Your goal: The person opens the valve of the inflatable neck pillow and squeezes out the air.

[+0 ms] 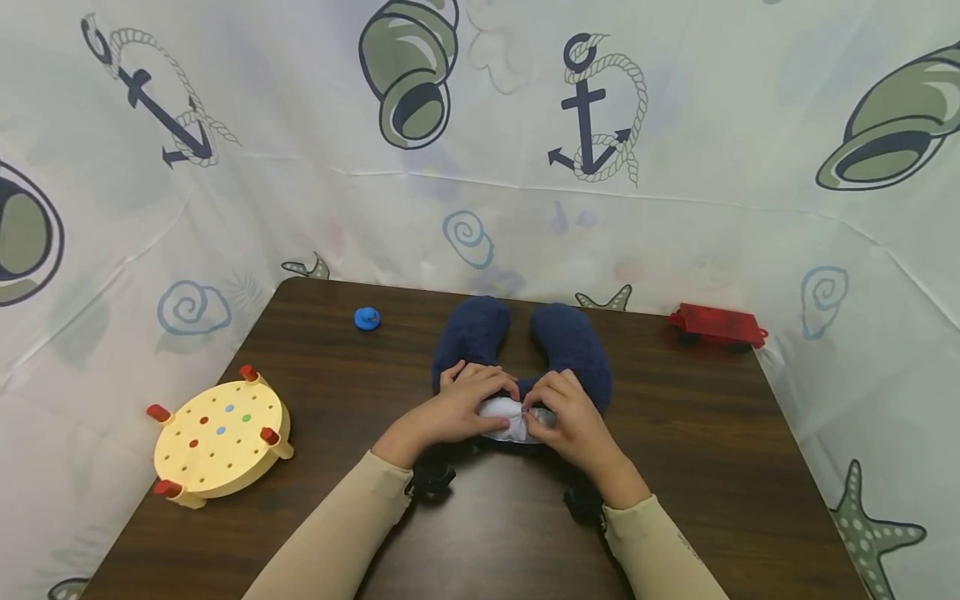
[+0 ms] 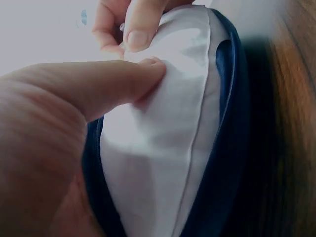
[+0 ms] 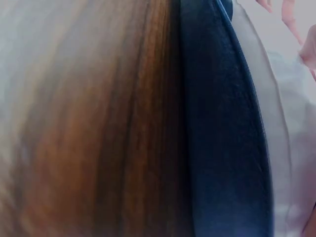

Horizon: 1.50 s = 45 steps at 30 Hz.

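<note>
A navy U-shaped neck pillow (image 1: 480, 325) lies on the table, its curved middle toward me. Along that near side the cover gapes, and a white inner lining (image 2: 158, 143) with a stitched seam shows between its dark edges. My left hand (image 1: 450, 410) grips the left part of the opening, its thumb pressing into the white fabric. On the other side, my right hand (image 1: 573, 421) pinches the white fabric near the middle, fingertips close to the left hand's. In the right wrist view, the navy cover (image 3: 224, 128) fills the middle, and most of the hand is out of sight.
A yellow round pegboard toy (image 1: 221, 437) with red-tipped legs stands at the table's left edge. A small blue rubber duck (image 1: 367, 318) sits at the back left. At the back right corner is a red toy wagon (image 1: 716, 325). Patterned white cloth hangs behind the brown table (image 1: 712, 467).
</note>
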Available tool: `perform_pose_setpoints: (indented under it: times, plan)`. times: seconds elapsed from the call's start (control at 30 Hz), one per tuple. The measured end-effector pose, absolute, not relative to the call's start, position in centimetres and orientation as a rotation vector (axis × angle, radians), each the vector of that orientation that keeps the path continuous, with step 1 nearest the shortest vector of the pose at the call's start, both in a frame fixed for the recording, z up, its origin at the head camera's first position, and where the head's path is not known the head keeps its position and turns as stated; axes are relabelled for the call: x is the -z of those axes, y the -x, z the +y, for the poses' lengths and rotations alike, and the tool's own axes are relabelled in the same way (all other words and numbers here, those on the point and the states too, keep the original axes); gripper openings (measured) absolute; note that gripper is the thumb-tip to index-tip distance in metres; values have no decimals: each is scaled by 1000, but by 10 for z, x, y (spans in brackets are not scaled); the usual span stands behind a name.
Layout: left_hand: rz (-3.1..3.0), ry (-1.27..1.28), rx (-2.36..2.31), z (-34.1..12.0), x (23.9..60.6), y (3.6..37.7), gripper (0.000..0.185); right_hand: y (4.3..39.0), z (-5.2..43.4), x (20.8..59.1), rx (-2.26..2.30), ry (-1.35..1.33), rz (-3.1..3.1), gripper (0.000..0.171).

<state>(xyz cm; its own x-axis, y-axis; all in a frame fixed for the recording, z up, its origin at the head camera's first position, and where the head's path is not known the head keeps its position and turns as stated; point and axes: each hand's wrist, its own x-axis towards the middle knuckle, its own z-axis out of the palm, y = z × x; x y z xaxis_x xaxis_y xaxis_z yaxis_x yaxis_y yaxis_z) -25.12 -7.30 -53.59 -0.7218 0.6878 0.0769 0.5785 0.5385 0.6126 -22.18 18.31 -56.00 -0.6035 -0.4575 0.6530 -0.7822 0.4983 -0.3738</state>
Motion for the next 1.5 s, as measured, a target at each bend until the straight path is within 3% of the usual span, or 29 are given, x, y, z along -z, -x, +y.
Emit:
perform_pose_setpoints:
  times: [0.33,0.57,0.97,1.07,1.23,1.3,1.5]
  plan:
    - [2593,-1154,-872,-73,538,257,34,226,200,561,-881,-1055,-2342,25]
    - [2602,-1129,-877,-71,541,255,33,223,190,566,-862,-1000,-2358,16]
    - [2578,-1108,-1001,-72,548,256,36,221,184,570,-1030,-1002,-2154,21]
    - [2636,-1081,-1016,-75,549,258,53,219,184,570,-1022,-1000,-2163,22]
    - [2908,-899,-769,-80,548,261,121,218,180,569,-1014,-1034,-2187,21]
    - [2941,-811,-686,-84,549,263,139,218,179,568,-1018,-1052,-2191,21]
    - [2841,-767,-706,-89,552,269,149,219,178,566,-1034,-1048,-2197,20]
